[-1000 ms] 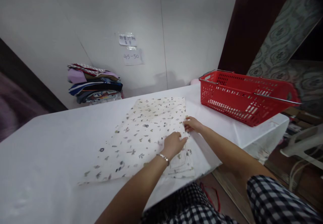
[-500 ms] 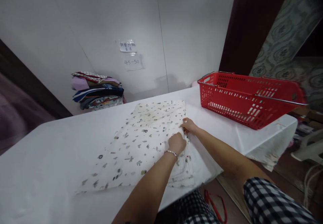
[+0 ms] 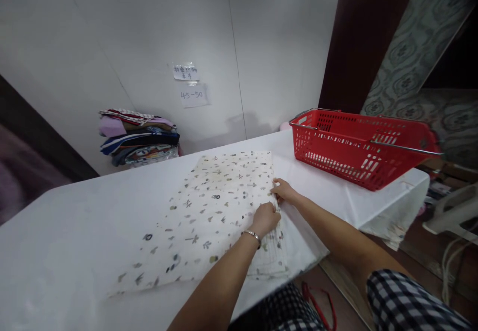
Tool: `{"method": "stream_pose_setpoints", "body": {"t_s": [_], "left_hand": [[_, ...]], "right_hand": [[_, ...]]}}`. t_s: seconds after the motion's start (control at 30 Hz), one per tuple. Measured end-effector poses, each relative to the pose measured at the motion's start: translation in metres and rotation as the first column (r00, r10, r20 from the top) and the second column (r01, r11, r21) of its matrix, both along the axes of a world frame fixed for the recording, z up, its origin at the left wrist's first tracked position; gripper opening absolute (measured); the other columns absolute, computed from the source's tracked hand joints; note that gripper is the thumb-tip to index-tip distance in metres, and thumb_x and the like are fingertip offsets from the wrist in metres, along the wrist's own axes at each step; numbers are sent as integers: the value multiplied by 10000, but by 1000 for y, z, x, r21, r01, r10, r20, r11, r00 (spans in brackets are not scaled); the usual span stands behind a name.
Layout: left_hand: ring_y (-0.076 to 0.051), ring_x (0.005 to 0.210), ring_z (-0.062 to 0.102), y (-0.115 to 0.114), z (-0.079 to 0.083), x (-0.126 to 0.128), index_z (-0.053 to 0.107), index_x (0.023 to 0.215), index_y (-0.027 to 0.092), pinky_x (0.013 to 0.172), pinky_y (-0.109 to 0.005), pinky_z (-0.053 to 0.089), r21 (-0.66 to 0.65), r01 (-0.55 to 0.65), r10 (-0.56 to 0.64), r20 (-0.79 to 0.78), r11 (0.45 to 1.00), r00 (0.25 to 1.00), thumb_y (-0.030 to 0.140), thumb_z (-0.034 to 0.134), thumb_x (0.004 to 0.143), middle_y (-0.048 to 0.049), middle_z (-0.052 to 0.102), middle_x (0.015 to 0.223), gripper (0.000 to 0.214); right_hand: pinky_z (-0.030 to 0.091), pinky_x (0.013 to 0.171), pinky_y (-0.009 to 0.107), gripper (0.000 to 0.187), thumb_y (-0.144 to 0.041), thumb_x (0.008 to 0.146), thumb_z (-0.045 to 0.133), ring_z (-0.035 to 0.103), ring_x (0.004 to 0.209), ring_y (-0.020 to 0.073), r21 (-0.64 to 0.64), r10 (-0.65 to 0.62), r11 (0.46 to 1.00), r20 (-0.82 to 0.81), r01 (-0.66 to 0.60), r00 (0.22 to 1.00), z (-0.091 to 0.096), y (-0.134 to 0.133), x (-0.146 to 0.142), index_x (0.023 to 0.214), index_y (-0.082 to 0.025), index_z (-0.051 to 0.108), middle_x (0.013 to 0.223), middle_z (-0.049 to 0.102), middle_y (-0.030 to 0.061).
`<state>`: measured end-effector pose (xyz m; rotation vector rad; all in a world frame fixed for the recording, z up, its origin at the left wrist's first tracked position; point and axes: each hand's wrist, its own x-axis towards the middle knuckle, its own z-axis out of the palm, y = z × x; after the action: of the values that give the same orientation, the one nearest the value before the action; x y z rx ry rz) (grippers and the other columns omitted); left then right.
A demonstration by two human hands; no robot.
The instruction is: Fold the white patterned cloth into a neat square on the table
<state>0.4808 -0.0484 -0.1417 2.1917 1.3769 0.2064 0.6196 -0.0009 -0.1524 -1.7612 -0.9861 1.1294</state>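
Note:
A cream cloth [image 3: 209, 206] printed with small dark leaves and flowers lies flat on the white-covered table [image 3: 67, 231]. My left hand [image 3: 266, 218], a silver bracelet on its wrist, has its fingers curled closed on the cloth's right edge. Just beyond it, my right hand [image 3: 283, 190] pinches the same edge with its fingertips. Both hands are close together at that edge.
A red plastic basket [image 3: 358, 144] with metal handles stands on the table at the right. A stack of folded clothes [image 3: 139, 136] rests against the white wall at the back left. Paper notes [image 3: 189, 84] are stuck on the wall. The table's near-right corner drops to the floor.
My left hand has gone from lying flatter on the cloth to a curled grip on its right edge. Both hands stay at that edge; the view shifted slightly.

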Motion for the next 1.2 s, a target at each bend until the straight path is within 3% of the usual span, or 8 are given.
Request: {"method": "stream_pose_setpoints", "body": {"t_s": [0.1,0.23,0.43,0.7,0.9,1.2], "left_hand": [[-202,809,628,1,-1,-1,638,765,161,668,-271,412,-54,-17,21,63,998,998,248,530,771,-74,697,803,139],[-172,721,610,-4,-1,-7,624,783,179,609,-246,392,-128,-25,47,168,991,985,416,542,807,-27,675,697,252],[-144,672,580,-15,3,-34,606,736,182,607,-242,382,-94,-65,85,235,993,968,315,552,798,-11,667,723,156],[-153,690,578,-38,9,-60,618,725,189,627,-252,382,-68,-61,74,218,996,973,306,560,795,-8,665,723,148],[-149,689,573,-67,11,-71,636,734,193,616,-250,392,-32,23,-16,208,999,978,341,561,804,-6,658,725,180],[-180,858,587,-97,10,-82,655,862,202,772,-296,439,49,144,-150,148,988,978,338,641,772,-27,647,945,164]], "right_hand": [[400,355,169,543,-120,747,646,464,361,95,6,-17,1000,-4,17,1000,-2,0,0,1246,-136,431,428,464,-105],[417,376,175,564,-156,782,646,494,382,103,-2,-22,1000,-25,22,999,-1,-7,2,1289,-148,398,441,484,-97],[424,382,192,619,-181,803,651,536,412,123,-26,76,996,-136,-81,988,4,-34,3,1341,-153,346,495,560,-56],[421,384,185,543,-145,815,611,563,440,121,-28,159,986,-179,-167,971,3,-73,-6,1304,-159,374,560,611,-23],[393,377,169,574,-166,802,617,585,448,122,-22,197,978,-233,-207,952,12,-109,-15,1310,-172,350,585,628,-25],[401,371,172,687,-211,759,632,499,383,90,63,277,961,-210,-270,938,6,-156,-29,1358,-178,296,541,590,-80]]}}
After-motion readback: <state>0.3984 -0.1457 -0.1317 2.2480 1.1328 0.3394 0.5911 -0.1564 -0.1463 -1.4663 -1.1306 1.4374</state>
